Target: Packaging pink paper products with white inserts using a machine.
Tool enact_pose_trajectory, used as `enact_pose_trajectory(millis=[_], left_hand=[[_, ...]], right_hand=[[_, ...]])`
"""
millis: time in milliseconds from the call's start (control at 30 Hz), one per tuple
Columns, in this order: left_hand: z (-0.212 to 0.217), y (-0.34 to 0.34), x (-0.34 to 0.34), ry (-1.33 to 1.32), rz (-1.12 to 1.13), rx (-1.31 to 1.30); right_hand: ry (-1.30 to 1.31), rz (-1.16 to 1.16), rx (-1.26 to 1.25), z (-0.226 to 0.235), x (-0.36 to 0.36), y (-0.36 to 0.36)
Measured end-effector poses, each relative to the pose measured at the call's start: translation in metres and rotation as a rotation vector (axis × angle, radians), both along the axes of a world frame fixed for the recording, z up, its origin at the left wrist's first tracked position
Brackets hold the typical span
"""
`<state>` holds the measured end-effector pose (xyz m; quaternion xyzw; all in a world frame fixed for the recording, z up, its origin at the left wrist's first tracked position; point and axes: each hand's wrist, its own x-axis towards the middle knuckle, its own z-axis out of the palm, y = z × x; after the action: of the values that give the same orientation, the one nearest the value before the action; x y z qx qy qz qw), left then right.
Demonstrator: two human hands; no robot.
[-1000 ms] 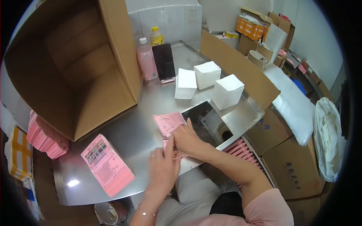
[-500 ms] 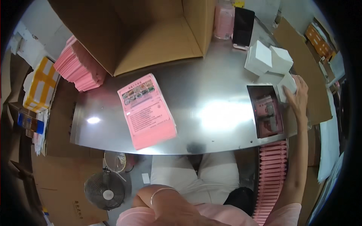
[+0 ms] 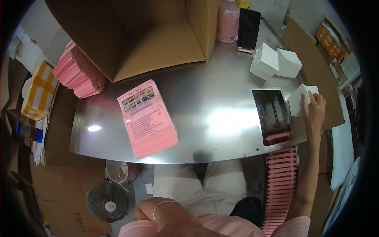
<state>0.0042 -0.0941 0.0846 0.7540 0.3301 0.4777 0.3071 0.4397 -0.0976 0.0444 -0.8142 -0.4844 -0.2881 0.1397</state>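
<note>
At the right end of the metal table, my right hand is closed around the edge of a small stack of white paper, with thumb and fingers over its near side. Just left of it is a dark rectangular opening in the tabletop, with a pink packet at its near end. Below the table edge, a row of pink packets lies in a long channel. My left arm, with a bracelet at the wrist, is bent across my body; the fingers of my left hand are hidden.
Two more white stacks stand beyond the opening, near a phone and a pink bottle. A pile of pink printed sheets lies mid-table. Behind are an open cardboard box and pink packets. A fan sits below.
The pink packet in the opening has shifted to its near end, uncovering the dark interior. My right hand's fingers have moved over the white stack. The whole view has shifted slightly.
</note>
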Motion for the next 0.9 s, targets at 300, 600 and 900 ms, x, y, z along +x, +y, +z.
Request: enact_pose_trajectory(millis=[300,600,900], left_hand=[[0.002,-0.002,-0.014,-0.094,0.070,0.061],[0.011,0.035,0.031,-0.348,-0.088,0.081],[-0.048,0.132,-0.043,0.765,0.443,0.180]], right_hand=[[0.160,0.022,0.019,0.008,0.002,0.005],[0.121,0.023,0.084,0.007,-0.003,0.008],[0.128,0.021,0.173,0.016,-0.010,0.005]])
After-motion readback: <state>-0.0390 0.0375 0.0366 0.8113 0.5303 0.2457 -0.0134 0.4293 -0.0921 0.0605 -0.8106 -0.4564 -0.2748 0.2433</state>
